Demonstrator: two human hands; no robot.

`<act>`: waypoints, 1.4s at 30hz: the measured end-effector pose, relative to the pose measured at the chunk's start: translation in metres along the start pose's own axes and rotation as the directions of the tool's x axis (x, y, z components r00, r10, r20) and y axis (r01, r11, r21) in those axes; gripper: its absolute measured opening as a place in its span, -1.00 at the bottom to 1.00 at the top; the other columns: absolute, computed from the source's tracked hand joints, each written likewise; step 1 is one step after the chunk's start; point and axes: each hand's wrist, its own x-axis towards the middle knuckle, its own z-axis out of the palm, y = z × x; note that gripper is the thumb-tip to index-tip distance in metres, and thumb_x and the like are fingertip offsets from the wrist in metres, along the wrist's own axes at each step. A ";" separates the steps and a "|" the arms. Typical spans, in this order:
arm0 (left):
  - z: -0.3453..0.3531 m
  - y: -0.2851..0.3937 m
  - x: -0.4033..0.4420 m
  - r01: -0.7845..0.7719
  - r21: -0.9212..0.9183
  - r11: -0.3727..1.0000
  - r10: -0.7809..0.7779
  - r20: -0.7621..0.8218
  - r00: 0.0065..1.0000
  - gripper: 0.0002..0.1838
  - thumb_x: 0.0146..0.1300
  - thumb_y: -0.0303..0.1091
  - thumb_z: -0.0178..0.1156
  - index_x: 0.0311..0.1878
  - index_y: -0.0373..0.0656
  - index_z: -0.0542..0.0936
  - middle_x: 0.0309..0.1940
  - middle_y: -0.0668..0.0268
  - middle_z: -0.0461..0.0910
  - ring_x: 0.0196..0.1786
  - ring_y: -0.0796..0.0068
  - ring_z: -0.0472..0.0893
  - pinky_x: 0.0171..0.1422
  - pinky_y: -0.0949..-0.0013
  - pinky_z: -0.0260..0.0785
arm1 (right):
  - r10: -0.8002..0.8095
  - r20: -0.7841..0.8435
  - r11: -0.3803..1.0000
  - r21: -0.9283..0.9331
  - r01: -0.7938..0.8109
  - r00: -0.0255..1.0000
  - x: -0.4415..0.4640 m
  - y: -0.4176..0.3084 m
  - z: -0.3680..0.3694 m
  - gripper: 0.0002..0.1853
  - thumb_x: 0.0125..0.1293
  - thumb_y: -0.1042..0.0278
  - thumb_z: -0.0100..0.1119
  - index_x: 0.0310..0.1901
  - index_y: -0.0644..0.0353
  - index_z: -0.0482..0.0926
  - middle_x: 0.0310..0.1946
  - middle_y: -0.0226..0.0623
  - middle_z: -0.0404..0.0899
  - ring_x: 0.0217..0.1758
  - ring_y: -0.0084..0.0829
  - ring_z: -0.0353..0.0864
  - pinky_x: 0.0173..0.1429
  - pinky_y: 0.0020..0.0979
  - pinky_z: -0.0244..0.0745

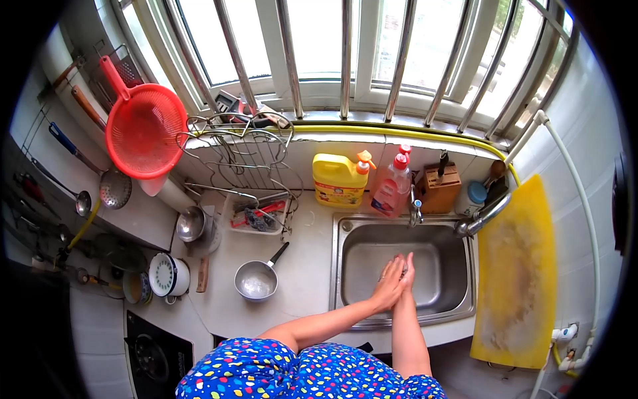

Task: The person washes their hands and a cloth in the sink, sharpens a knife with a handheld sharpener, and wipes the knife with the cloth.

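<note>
Red plastic colander: hung at the far left, well apart from both hands.
Small grey metal saucepan (256, 280): stood upright on the pale surface (222, 307), its black handle angled away from the person.
Yellow plastic jug (338, 179) and clear pink-capped bottle (391, 189): stood behind the sink, neither touched.
Left hand (387, 287): came in on a long slant from the lower left, laid against the right palm; its fingers were extended, not clenched.
Right hand (406, 276): rose from below on a steeper forearm, fingers extended and pointing away from the body.
Between the palms: a small dark patch showed; whether anything was held could not be told.
Stage: the palms were already together, and their contact seemed under way; how much was left could not be judged.
Rectangular stainless-steel sink (355, 256): lay beneath both hands, which were above its basin; no water could be made out.
Curved metal tap (490, 214): stood at the sink's right rear corner, apart from the hands.
Yellow stained board: leaned farther right.
</note>
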 end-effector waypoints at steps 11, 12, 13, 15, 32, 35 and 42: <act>0.001 -0.011 -0.006 0.173 0.000 0.985 -0.171 0.133 0.976 -0.45 0.25 -0.14 -0.18 0.19 -0.35 0.25 0.22 -0.10 0.18 0.32 0.02 0.11 0.38 0.16 -0.08 | -0.034 0.363 0.999 0.033 0.023 0.931 0.022 0.012 -0.018 -0.61 0.27 -0.13 -0.10 -0.22 0.03 0.46 -0.30 -0.37 0.50 -0.25 -0.40 0.47 -0.16 -0.34 0.42; -0.001 -0.014 -0.002 0.179 0.003 0.984 -0.178 0.125 0.976 -0.45 0.25 -0.14 -0.18 0.19 -0.35 0.25 0.22 -0.10 0.18 0.32 0.02 0.11 0.38 0.16 -0.08 | -0.043 0.388 0.998 0.062 0.020 0.921 0.027 0.014 -0.027 -0.63 0.27 -0.11 -0.10 -0.19 0.02 0.46 -0.29 -0.39 0.49 -0.27 -0.42 0.46 -0.19 -0.36 0.41; -0.006 -0.022 0.009 0.261 0.031 0.965 -0.263 0.110 0.959 -0.43 0.26 -0.12 -0.19 0.21 -0.35 0.24 0.23 -0.09 0.16 0.33 0.03 0.10 0.39 0.17 -0.10 | -0.051 0.413 0.996 0.090 0.015 0.909 0.032 0.016 -0.035 -0.64 0.28 -0.10 -0.10 -0.16 0.00 0.46 -0.28 -0.40 0.48 -0.29 -0.44 0.44 -0.22 -0.39 0.40; -0.012 -0.041 0.035 0.422 0.075 0.903 -0.428 0.082 0.900 -0.40 0.27 -0.07 -0.20 0.23 -0.35 0.21 0.25 -0.06 0.14 0.34 0.05 0.07 0.40 0.17 -0.14 | -0.070 0.137 0.997 -0.034 0.075 0.988 -0.026 0.037 0.033 -0.50 0.31 -0.03 -0.16 0.17 0.09 0.28 0.13 -0.28 0.34 0.12 -0.31 0.36 0.19 -0.31 0.28; -0.023 -0.042 0.049 0.606 0.028 0.795 -0.586 0.293 0.756 -0.41 0.21 -0.13 -0.10 0.18 -0.43 0.24 0.19 -0.16 0.20 0.29 0.00 0.16 0.36 0.22 -0.02 | -0.093 0.084 0.986 -0.129 0.104 0.992 -0.031 0.043 0.043 -0.39 0.28 -0.17 -0.16 0.15 0.18 0.26 0.12 -0.29 0.32 0.17 -0.36 0.28 0.20 -0.35 0.23; 0.030 -0.057 -0.019 0.110 0.009 0.994 -0.111 0.071 0.991 -0.40 0.21 -0.18 -0.12 0.23 -0.41 0.17 0.20 -0.17 0.18 0.30 -0.05 0.14 0.39 0.15 -0.11 | -0.042 0.029 0.988 -0.146 0.046 0.999 0.004 0.017 0.005 -0.47 0.23 -0.22 -0.09 0.02 0.04 0.34 -0.06 -0.35 0.41 0.01 -0.42 0.36 -0.04 -0.30 0.38; -0.010 -0.057 0.048 0.546 0.088 0.833 -0.548 -0.002 0.837 -0.36 0.21 0.03 -0.12 0.19 -0.33 0.28 0.13 -0.14 0.29 0.21 -0.07 0.24 0.31 0.14 0.03 | -0.131 0.209 0.973 -0.161 0.166 0.969 -0.031 0.054 0.036 -0.50 0.34 -0.02 -0.18 0.19 0.11 0.25 0.15 -0.32 0.30 0.21 -0.36 0.26 0.29 -0.31 0.13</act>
